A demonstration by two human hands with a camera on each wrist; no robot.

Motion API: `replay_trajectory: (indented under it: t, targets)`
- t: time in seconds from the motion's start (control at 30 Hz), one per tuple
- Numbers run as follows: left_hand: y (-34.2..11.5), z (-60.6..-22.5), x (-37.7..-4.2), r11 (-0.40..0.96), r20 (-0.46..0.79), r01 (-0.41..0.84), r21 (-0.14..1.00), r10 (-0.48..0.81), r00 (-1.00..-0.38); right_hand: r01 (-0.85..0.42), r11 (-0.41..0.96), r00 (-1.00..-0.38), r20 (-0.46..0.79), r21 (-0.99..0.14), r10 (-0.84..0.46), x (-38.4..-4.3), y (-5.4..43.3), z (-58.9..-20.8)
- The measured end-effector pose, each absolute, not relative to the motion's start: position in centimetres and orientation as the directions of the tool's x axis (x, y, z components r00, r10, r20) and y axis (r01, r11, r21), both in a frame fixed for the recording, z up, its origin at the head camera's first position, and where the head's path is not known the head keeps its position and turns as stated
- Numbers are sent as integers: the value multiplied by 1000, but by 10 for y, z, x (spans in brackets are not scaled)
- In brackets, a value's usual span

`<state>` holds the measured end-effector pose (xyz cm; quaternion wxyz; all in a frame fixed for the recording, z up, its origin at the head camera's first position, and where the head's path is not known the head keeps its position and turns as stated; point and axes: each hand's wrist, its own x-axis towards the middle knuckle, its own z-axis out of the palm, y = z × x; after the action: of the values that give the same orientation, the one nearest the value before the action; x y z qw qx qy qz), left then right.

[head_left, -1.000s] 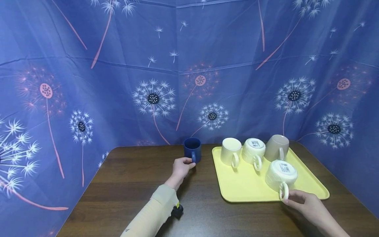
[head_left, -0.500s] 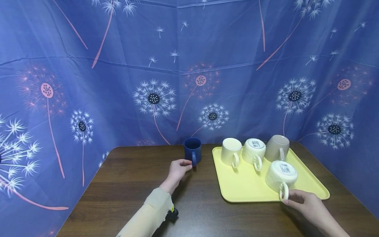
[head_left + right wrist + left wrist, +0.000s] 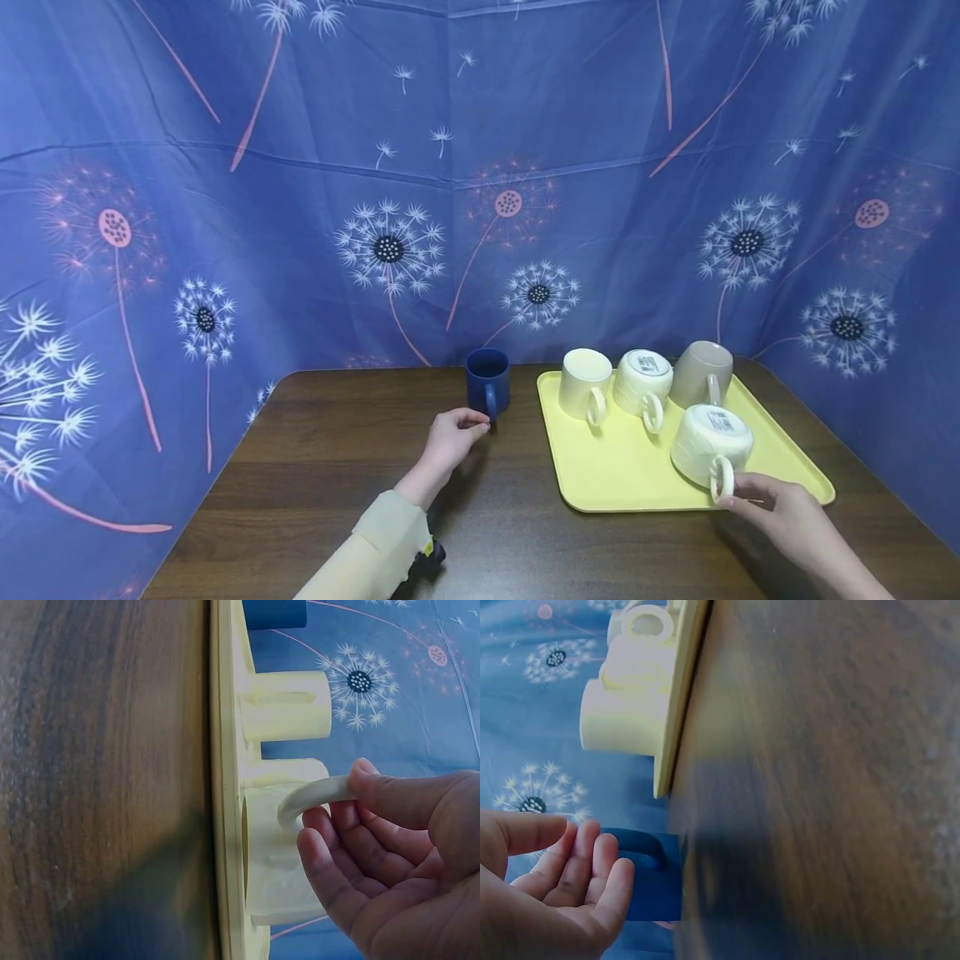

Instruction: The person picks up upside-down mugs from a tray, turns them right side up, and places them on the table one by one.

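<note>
A dark blue mug [image 3: 487, 383] stands upright on the wooden table, its handle turned toward the front. My left hand [image 3: 450, 442] is just in front of that handle, its fingers loosely bent with nothing between them; in the left wrist view the handle shows behind the fingertips [image 3: 607, 844]. On the right, my right hand [image 3: 787, 521] pinches the handle of an upside-down white mug [image 3: 708, 450] between thumb and fingers. This mug is at the front right of the yellow tray [image 3: 615, 475], and the right wrist view shows its rim close to the tray surface.
Along the tray's back edge are a cream mug [image 3: 583, 387], an upside-down white mug [image 3: 637, 383] and a grey mug [image 3: 699, 375], their handles facing forward. A blue dandelion-print cloth [image 3: 600, 233] hangs right behind the wooden table [image 3: 337, 433].
My left hand has drawn back from the blue mug's handle, toward the front. The right hand keeps hold of the white mug, whose handle has shifted very slightly to the right.
</note>
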<state>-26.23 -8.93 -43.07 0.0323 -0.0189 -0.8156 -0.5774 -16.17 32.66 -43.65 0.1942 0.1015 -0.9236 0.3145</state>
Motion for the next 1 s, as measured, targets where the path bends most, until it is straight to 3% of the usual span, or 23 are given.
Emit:
replay_trajectory:
  t: [1.0]
  targets:
    - [-90, -406, -218, 533, 322, 366, 762, 178, -930, -320, 744, -914, 397, -586, -81, -161, 318, -408]
